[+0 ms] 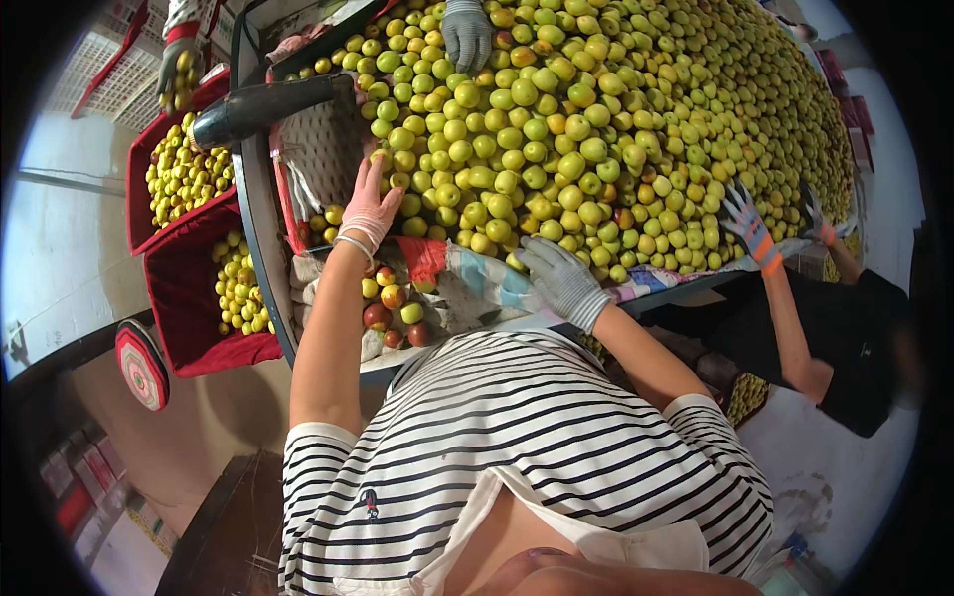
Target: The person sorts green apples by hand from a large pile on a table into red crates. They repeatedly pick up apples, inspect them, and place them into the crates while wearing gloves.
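A broad heap of small yellow-green fruits [522, 141], apparently jujubes, some with reddish-brown patches, lies before me. My left hand [369, 205], in a pink glove, rests at the heap's left edge beside a netted foam-covered surface [320, 153]. Its fingers are spread and touch fruits there. Over the heap's near edge lies my right hand [564, 281] in a grey striped glove, fingers extended on the fruits; its palm is hidden. Between my forearms, several redder fruits [393, 296] sit apart on a pale cloth [462, 305].
At left, two red-lined crates [190, 279] hold fruits. A black tapered tube [261, 108] juts over the table frame [257, 246]. Another person's grey-gloved hand [467, 36] touches the heap's far side; a co-worker's gloved hands [749, 223] work at right. One gloved hand [177, 71] carries fruits above the crates.
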Demonstrator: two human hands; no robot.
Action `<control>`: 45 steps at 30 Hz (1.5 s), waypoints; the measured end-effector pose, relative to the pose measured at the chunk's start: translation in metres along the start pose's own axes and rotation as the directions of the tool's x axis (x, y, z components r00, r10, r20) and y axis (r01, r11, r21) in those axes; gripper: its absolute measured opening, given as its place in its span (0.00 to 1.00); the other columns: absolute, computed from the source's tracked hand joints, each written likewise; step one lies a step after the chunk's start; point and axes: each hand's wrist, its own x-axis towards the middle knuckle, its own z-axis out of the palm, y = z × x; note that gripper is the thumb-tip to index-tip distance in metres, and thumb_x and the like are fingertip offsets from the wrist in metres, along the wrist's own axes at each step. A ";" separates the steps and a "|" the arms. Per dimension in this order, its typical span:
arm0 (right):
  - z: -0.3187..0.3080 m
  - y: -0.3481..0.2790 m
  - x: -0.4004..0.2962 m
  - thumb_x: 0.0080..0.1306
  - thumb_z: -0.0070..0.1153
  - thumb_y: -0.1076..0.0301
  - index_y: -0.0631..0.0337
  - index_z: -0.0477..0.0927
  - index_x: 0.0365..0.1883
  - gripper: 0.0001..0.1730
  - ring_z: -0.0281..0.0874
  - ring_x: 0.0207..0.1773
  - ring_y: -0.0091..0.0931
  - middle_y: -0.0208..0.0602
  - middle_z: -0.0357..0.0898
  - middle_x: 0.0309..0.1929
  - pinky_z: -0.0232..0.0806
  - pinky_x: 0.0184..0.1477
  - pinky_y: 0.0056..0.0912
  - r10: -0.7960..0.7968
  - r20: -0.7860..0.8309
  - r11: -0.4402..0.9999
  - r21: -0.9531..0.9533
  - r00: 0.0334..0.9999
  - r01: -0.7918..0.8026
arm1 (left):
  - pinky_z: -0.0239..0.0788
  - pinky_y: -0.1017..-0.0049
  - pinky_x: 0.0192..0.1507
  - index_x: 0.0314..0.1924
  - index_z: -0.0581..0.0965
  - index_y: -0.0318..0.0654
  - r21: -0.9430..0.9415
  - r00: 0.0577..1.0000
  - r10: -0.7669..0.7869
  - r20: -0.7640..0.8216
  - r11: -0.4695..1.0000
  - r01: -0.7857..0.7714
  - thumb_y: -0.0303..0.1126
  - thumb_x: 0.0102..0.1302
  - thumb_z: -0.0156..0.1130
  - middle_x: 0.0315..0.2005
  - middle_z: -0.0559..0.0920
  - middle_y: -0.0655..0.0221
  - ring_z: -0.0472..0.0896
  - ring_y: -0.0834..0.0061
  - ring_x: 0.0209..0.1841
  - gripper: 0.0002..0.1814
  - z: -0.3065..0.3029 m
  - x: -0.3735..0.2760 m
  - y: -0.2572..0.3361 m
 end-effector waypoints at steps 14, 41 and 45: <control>0.011 -0.003 -0.053 0.64 0.51 0.69 0.61 0.81 0.49 0.16 0.76 0.55 0.40 0.43 0.80 0.50 0.68 0.60 0.42 0.056 -0.272 0.998 0.028 0.961 -0.050 | 0.71 0.63 0.57 0.64 0.72 0.50 0.132 0.972 0.002 -0.236 0.991 0.030 0.42 0.69 0.53 0.66 0.71 0.62 0.75 0.56 0.61 0.24 0.001 -0.015 0.032; 0.008 0.001 -0.037 0.66 0.51 0.68 0.57 0.82 0.49 0.15 0.77 0.53 0.40 0.41 0.80 0.50 0.71 0.57 0.41 0.309 -0.279 0.934 0.268 0.909 -0.235 | 0.70 0.63 0.60 0.64 0.72 0.43 0.240 0.988 0.025 -0.155 0.971 0.013 0.31 0.66 0.53 0.69 0.67 0.57 0.71 0.54 0.65 0.24 -0.013 -0.016 0.055; 0.010 -0.001 0.007 0.64 0.56 0.63 0.55 0.78 0.55 0.20 0.77 0.52 0.41 0.39 0.77 0.53 0.71 0.55 0.42 0.372 -0.395 0.926 0.213 0.840 -0.311 | 0.68 0.62 0.62 0.64 0.72 0.42 0.194 0.985 0.095 -0.147 0.979 -0.065 0.32 0.66 0.54 0.69 0.66 0.54 0.70 0.52 0.65 0.25 -0.007 -0.016 0.048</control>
